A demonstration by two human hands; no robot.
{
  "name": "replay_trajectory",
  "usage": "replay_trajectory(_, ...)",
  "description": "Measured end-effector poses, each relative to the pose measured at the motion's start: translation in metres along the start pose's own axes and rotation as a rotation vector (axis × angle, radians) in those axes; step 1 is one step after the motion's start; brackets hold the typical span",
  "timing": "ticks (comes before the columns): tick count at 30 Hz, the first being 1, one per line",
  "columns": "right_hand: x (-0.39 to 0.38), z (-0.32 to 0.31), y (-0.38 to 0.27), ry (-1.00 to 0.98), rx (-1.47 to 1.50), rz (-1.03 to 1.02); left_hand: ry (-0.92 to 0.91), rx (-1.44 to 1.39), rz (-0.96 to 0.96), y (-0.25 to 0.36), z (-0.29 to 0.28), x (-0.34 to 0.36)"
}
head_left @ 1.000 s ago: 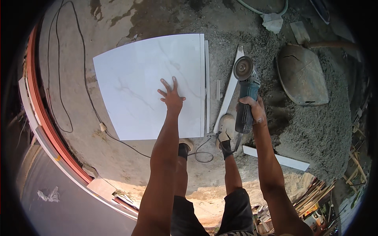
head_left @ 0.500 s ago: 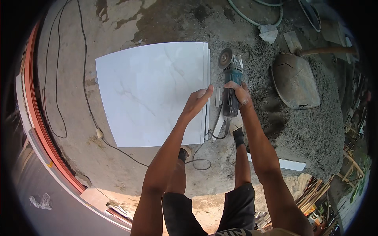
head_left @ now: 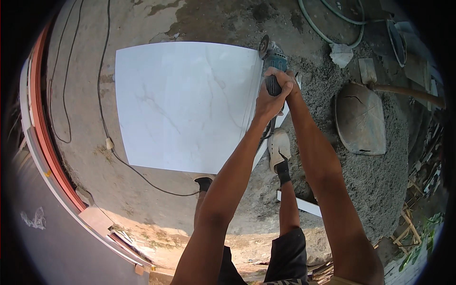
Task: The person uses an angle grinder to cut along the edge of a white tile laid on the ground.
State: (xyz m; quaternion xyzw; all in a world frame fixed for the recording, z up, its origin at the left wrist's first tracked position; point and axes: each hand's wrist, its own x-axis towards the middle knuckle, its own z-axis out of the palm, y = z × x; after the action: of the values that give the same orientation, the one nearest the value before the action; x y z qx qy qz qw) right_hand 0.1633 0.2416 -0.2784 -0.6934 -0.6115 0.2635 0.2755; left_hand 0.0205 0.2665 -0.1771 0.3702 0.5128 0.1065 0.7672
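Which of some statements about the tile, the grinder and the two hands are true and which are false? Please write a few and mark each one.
1. Both hands grip the angle grinder. True: the left hand and the right hand close around its body.
2. The grinder's disc is at the left edge of the white tile. False: it is at the tile's right edge, at the far corner.
3. The tile lies flat on the concrete ground. True.
4. A black cable runs along the ground near the tile. True.
5. The shovel lies on the tile. False: it rests on the sand to the right.
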Motion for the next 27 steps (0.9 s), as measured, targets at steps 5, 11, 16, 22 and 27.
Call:
replay_trajectory(5,0.003,0.004,0.006,0.080,0.174,-0.039,0.062,0.004,0.040,-0.008,0.001,0.009)
replay_trajectory(11,0.009,-0.007,0.018,-0.220,0.080,0.152,0.022,-0.074,0.099,-0.010,0.003,0.011)
replay_trajectory(16,0.010,-0.014,0.008,-0.194,-0.018,0.084,-0.003,-0.119,0.017,-0.006,0.005,0.007)
replay_trajectory(22,0.009,-0.015,-0.014,-0.121,0.026,0.132,0.041,-0.085,0.023,-0.005,0.001,0.002)
replay_trajectory(27,0.009,-0.015,0.004,-0.274,-0.094,0.230,-0.006,-0.109,0.042,-0.007,0.004,0.004)
